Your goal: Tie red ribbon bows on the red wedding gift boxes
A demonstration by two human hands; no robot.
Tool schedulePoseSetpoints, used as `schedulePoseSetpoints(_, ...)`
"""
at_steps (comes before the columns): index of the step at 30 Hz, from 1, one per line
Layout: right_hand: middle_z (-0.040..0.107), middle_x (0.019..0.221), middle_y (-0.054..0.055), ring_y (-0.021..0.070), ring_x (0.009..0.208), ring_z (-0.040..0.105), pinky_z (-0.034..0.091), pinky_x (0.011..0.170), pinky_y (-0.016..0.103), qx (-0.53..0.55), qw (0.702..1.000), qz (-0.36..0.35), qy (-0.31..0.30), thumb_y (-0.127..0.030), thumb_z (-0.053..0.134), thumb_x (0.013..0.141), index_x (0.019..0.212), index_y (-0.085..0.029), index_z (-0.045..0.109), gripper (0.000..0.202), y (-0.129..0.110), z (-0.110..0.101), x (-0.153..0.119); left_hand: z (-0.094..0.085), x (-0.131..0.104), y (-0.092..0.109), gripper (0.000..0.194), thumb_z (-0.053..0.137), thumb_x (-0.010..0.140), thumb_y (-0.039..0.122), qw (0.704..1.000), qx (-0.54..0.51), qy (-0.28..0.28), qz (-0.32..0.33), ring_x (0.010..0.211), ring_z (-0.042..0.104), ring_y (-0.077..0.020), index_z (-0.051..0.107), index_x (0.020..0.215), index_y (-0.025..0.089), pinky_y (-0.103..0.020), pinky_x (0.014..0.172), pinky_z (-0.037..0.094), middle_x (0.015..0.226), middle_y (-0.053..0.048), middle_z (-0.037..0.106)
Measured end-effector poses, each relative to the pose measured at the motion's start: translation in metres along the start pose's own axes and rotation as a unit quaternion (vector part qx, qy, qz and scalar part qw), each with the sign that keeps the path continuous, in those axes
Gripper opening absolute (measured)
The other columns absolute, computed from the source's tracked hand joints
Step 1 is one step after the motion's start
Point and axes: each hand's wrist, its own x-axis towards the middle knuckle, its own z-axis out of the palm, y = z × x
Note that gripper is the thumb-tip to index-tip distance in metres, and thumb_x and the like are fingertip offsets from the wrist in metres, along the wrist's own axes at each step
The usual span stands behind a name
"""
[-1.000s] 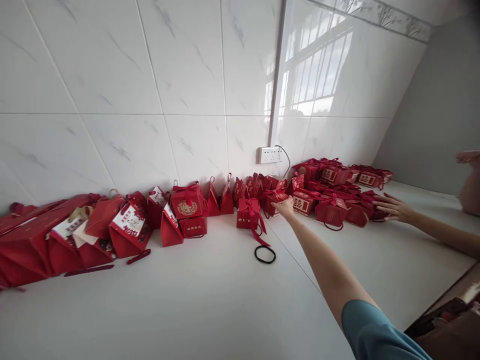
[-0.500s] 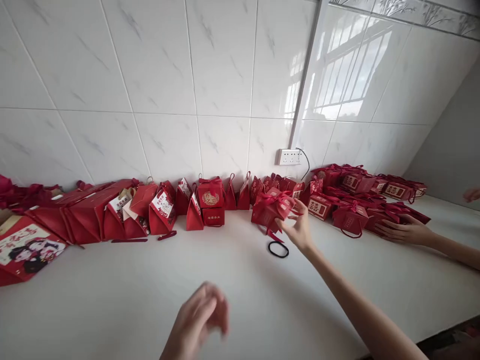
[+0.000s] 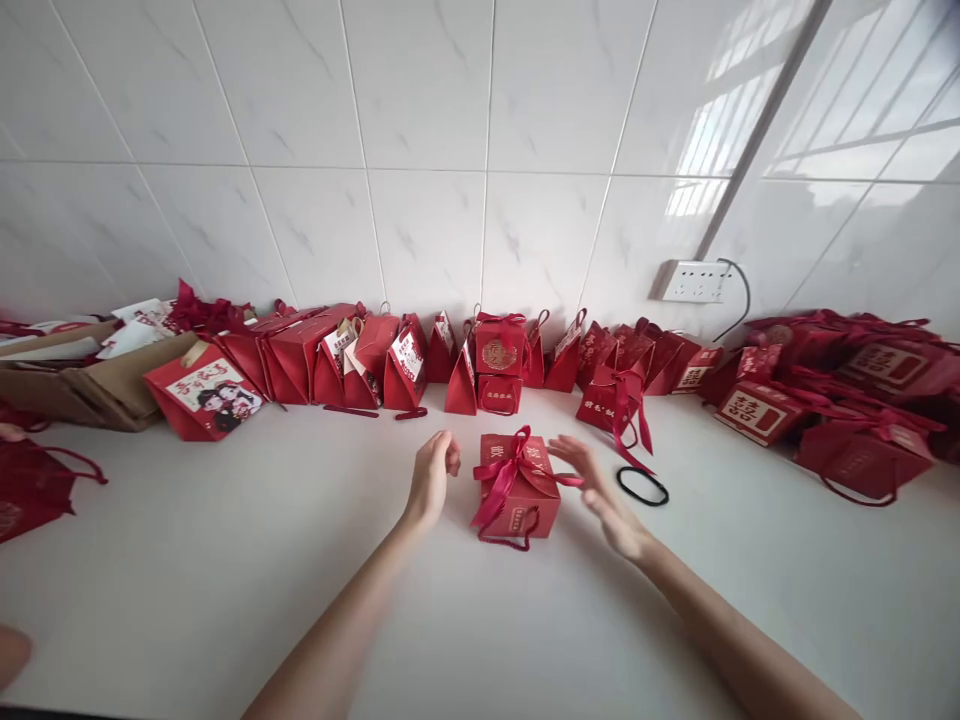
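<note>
A red gift box [image 3: 519,490] with a crimson ribbon bow on top and a cord handle in front stands on the white table between my hands. Just left of it, my left hand [image 3: 433,478] has its fingers curled inward, apart from the box and holding nothing. My right hand [image 3: 604,495] is at the box's right side, fingers spread near the end of the ribbon; whether they touch is unclear. Behind my right hand sits another red box [image 3: 609,400] with trailing ribbon. A black elastic loop [image 3: 643,487] lies to the right of my right hand.
Red bags and boxes line the tiled wall, including a large printed bag [image 3: 210,395] and a box pile [image 3: 862,450] at right. Brown bags [image 3: 112,390] lie at far left. Part of another person's arm [image 3: 11,652] shows at the left edge. A power socket [image 3: 694,282] is on the wall.
The view has swung left. A bowed box now stands between my hands. My right hand no longer holds a box, and my left hand has moved forward. The co-worker's hand at right is out of view.
</note>
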Motion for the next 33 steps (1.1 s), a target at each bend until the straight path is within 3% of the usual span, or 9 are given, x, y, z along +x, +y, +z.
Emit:
schedulePoseSetpoints(3,0.054,0.081,0.005,0.0195,0.078,0.053,0.042,0.067,0.032,0.035,0.989,0.065,0.125,-0.07,0.03,0.086,0.084,-0.021,0.053,0.054,0.0,-0.009,-0.003,-0.004,-0.005,0.012,0.049,0.042,0.08,0.056,0.996,0.046,-0.064,-0.038,0.039,0.039,-0.0084,0.044,0.051,0.017,-0.021,0.044,0.033,0.043,0.003,0.04)
schedulePoseSetpoints(6,0.037,0.052,0.0,0.0128,0.052,0.034,0.03,0.055,0.03,0.049,0.981,0.172,0.08,-0.074,0.021,0.085,0.053,-0.018,0.045,0.068,-0.006,-0.011,-0.002,-0.011,-0.011,0.028,0.069,0.036,0.079,0.07,0.951,0.154,-0.24,-0.117,0.031,0.042,-0.0097,0.046,0.04,0.015,-0.022,0.039,0.033,0.037,-0.004,0.048)
schedulePoseSetpoints(8,0.03,0.048,-0.002,0.0113,0.049,0.028,0.025,0.053,0.029,0.069,0.972,0.217,0.049,-0.076,0.027,0.082,0.049,-0.018,0.044,0.069,-0.012,-0.005,-0.002,-0.016,-0.013,0.036,0.072,0.038,0.077,0.073,0.894,0.206,-0.364,-0.16,0.033,0.05,-0.0116,0.052,0.042,0.013,-0.022,0.039,0.036,0.044,-0.008,0.057)
schedulePoseSetpoints(10,0.027,0.049,-0.004,0.0107,0.049,0.029,0.025,0.053,0.028,0.1,0.965,0.24,0.043,-0.075,0.04,0.079,0.051,-0.018,0.046,0.063,-0.019,0.003,-0.003,-0.02,-0.012,0.04,0.061,0.05,0.075,0.067,0.863,0.213,-0.426,-0.172,0.038,0.056,-0.0125,0.059,0.051,0.011,-0.021,0.04,0.037,0.055,-0.01,0.065)
schedulePoseSetpoints(14,0.03,0.053,-0.005,0.01,0.052,0.035,0.027,0.056,0.027,0.141,0.959,0.241,0.049,-0.064,0.059,0.076,0.057,-0.017,0.048,0.052,-0.027,0.011,-0.004,-0.021,-0.007,0.034,0.038,0.062,0.076,0.049,0.872,0.191,-0.428,-0.146,0.047,0.061,-0.0116,0.063,0.066,0.012,-0.019,0.044,0.041,0.073,-0.008,0.071)
schedulePoseSetpoints(18,0.031,0.052,-0.006,0.0102,0.053,0.04,0.028,0.058,0.027,0.172,0.955,0.232,0.068,-0.06,0.063,0.075,0.058,-0.017,0.049,0.049,-0.026,0.009,-0.004,-0.021,-0.003,0.024,0.034,0.06,0.078,0.042,0.888,0.168,-0.408,-0.129,0.046,0.06,-0.0109,0.062,0.062,0.012,-0.019,0.045,0.043,0.068,-0.006,0.069)
schedulePoseSetpoints(25,0.036,0.05,-0.005,0.0116,0.053,0.043,0.032,0.06,0.028,0.215,0.944,0.249,0.039,-0.063,0.06,0.075,0.062,-0.016,0.056,0.049,-0.024,0.009,-0.004,-0.017,-0.005,0.019,0.053,0.056,0.075,0.059,0.914,0.156,-0.359,-0.108,0.041,0.059,-0.0137,0.058,0.053,0.011,-0.02,0.04,0.037,0.061,-0.011,0.068)
schedulePoseSetpoints(28,0.039,0.052,-0.004,0.0115,0.055,0.042,0.032,0.06,0.028,0.218,0.946,0.24,0.02,-0.06,0.06,0.077,0.06,-0.016,0.053,0.047,-0.025,0.01,-0.004,-0.012,-0.007,0.015,0.049,0.061,0.073,0.056,0.923,0.187,-0.317,-0.115,0.043,0.059,-0.0135,0.057,0.052,0.012,-0.02,0.042,0.038,0.059,-0.01,0.068)
schedulePoseSetpoints(33,0.047,0.058,-0.002,0.012,0.06,0.043,0.032,0.062,0.028,0.183,0.958,0.219,-0.005,-0.049,0.064,0.077,0.059,-0.017,0.048,0.04,-0.025,0.007,-0.004,-0.009,-0.007,0.013,0.043,0.063,0.073,0.051,0.923,0.184,-0.316,-0.116,0.046,0.058,-0.0124,0.059,0.055,0.013,-0.021,0.045,0.041,0.061,-0.008,0.068)
